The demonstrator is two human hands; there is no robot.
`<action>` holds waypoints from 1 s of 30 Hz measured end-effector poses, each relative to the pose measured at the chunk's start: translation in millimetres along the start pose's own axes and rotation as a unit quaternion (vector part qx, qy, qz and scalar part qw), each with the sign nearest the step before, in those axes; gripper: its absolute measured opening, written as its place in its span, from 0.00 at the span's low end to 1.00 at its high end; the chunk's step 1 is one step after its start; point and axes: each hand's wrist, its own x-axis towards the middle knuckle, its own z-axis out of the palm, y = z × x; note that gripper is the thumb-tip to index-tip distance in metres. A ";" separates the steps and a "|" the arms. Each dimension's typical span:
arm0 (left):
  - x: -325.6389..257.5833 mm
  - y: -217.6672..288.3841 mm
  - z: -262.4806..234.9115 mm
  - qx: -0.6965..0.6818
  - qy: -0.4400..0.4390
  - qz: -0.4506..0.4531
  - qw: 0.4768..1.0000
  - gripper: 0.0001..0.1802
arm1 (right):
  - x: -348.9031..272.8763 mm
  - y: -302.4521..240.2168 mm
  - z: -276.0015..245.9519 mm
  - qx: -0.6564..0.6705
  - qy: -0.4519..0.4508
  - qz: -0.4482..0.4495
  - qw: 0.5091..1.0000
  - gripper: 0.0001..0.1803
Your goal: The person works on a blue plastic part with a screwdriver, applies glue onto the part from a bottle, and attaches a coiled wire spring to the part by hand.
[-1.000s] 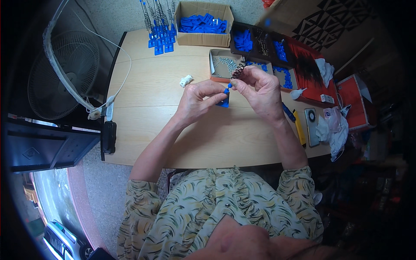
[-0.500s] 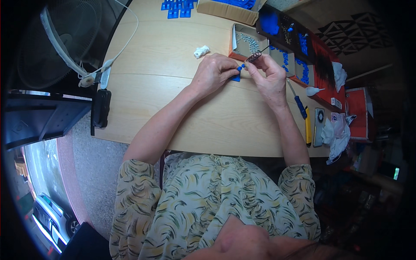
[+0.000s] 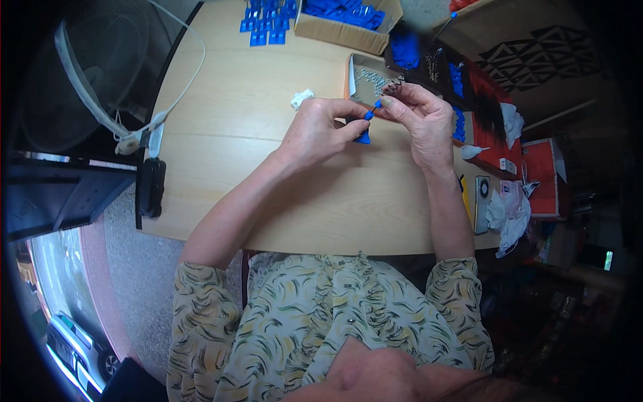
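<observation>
Thumb and fingers of my left hand [image 3: 320,130] are closed on a small blue plastic piece [image 3: 362,138], whose flat lower part shows beneath them. A small blue knob [image 3: 368,116] sits at the fingertips. From it a short dark strand runs to a second blue bit [image 3: 378,104], pinched by my right hand [image 3: 427,124]. A black coiled cord [image 3: 394,88] curls up beside the right fingers, partly hidden by them. Both hands are raised over the table, just in front of a shallow box of small silvery parts [image 3: 368,77].
Blue parts [image 3: 268,23] stand grouped at the far edge, beside a cardboard box [image 3: 341,35] of blue pieces. On the right are dark trays, a white-tipped blower [image 3: 473,151], a phone-like device [image 3: 481,201] and plastic bags [image 3: 509,208]. White crumpled material [image 3: 302,99] lies left of my hands.
The two small blue bits are slightly farther apart, with dark strand showing between them. The whole view has shifted, bringing more of the far boxes into sight.
</observation>
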 end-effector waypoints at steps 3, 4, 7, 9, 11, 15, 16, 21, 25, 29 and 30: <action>8.0 26.9 -8.6 0.038 -0.005 0.009 0.999 0.11 | 10.4 -21.9 -2.5 0.020 -0.001 0.000 1.000 0.13; 10.1 31.8 -10.0 0.044 -0.006 0.018 0.999 0.11 | 12.7 -28.1 -3.6 0.020 0.000 -0.011 1.000 0.13; 17.2 44.6 -17.5 0.025 -0.009 0.036 0.999 0.11 | 20.6 -44.1 -3.0 0.036 -0.033 -0.035 0.998 0.13; 21.2 53.1 -25.1 0.073 -0.017 0.094 0.993 0.10 | 28.3 -51.6 -2.3 0.039 -0.044 -0.021 0.998 0.11; 24.8 48.9 -31.4 0.068 -0.006 0.122 0.990 0.10 | 34.1 -56.6 0.2 0.036 -0.065 0.011 0.997 0.10; 32.1 37.1 -37.3 0.017 0.031 0.173 0.984 0.09 | 39.9 -56.7 10.6 -0.060 -0.062 -0.065 0.994 0.07; 32.4 38.7 -38.2 0.019 0.030 0.176 0.984 0.09 | 41.0 -56.3 11.6 -0.059 -0.061 -0.069 0.994 0.07; 30.9 43.9 -46.7 -0.020 0.014 0.160 0.987 0.10 | 45.0 -53.5 18.7 -0.121 -0.068 -0.108 0.984 0.08; 32.8 58.6 -49.7 -0.047 -0.012 0.112 0.993 0.11 | 51.7 -54.6 19.8 -0.063 -0.071 -0.120 0.988 0.07; 32.5 74.5 -54.1 -0.049 -0.025 0.073 0.996 0.11 | 56.1 -57.5 21.2 -0.015 -0.065 -0.104 0.992 0.07; 31.6 76.0 -54.9 -0.057 -0.029 0.062 0.996 0.11 | 56.4 -57.4 21.7 -0.015 -0.068 -0.105 0.992 0.07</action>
